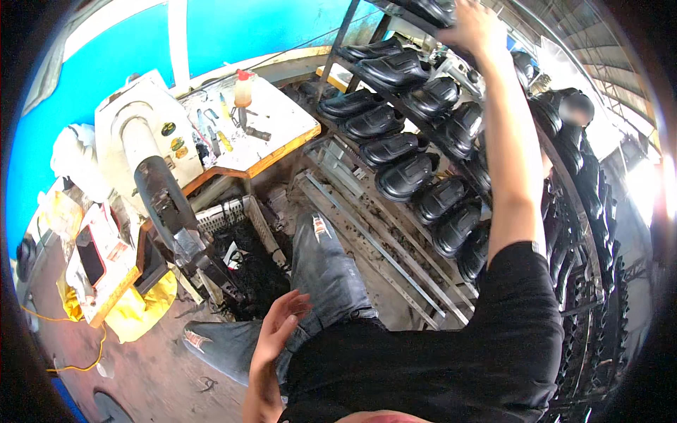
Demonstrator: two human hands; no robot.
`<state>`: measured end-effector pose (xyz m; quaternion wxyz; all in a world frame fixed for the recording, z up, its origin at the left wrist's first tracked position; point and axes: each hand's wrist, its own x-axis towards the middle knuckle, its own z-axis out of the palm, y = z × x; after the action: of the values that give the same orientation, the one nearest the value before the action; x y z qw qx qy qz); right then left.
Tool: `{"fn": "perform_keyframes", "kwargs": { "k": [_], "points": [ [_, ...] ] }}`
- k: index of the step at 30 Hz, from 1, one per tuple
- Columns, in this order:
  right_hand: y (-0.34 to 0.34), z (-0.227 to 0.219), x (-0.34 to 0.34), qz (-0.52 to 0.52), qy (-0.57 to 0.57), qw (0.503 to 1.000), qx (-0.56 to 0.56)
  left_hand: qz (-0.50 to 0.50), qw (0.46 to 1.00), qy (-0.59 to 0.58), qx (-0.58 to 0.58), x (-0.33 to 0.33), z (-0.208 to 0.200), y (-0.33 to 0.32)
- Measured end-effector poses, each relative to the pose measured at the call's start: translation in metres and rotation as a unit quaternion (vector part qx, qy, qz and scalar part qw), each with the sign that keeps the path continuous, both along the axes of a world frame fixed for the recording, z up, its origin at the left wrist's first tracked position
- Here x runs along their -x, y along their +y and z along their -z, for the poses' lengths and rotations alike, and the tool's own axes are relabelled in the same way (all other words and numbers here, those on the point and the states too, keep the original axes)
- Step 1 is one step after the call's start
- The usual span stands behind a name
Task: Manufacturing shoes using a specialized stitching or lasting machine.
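Observation:
High at the upper edge, my right hand [474, 29] reaches to the top tier of a shelf rack, its fingers apart beside a black shoe [431, 10]. The picture's edge cuts off part of that hand, and whether it touches the shoe is unclear. My left hand [282, 323] hangs over my lap near the jeans [321, 271], fingers loosely spread and nothing in it. Rows of shiny black shoes [407, 176] stand on the rack's lower tiers, left of my right arm.
On the left is a machine with a thick curved arm [161, 187], above a plastic crate [257, 218] of black scraps. A white worktable [285, 127] bears a red-capped bottle [243, 88] and hand tools. A yellow cloth [151, 307] hangs left. A person [575, 109] stands beyond the rack.

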<state>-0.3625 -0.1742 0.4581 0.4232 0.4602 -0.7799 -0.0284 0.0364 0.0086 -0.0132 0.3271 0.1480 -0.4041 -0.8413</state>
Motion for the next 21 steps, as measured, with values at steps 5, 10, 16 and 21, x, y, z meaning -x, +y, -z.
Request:
{"fn": "perform_keyframes", "kwargs": {
  "k": [5,10,16,21],
  "points": [
    [0.051,-0.038,0.076,0.016,0.056,0.988,0.141,0.014,1.000,-0.003,-0.012,0.001,-0.006,-0.001],
    [0.101,0.018,-0.004,-0.332,0.177,0.888,0.263,0.025,0.999,-0.002,0.042,0.007,-0.012,-0.011],
    [0.163,0.220,-0.103,-0.517,-0.340,0.711,0.333,-0.111,0.993,-0.027,0.033,0.027,-0.019,-0.042],
    [0.162,0.385,-0.075,-0.400,-0.852,0.282,0.189,-0.315,0.943,0.102,0.024,0.006,-0.011,-0.029]
  ]
}}
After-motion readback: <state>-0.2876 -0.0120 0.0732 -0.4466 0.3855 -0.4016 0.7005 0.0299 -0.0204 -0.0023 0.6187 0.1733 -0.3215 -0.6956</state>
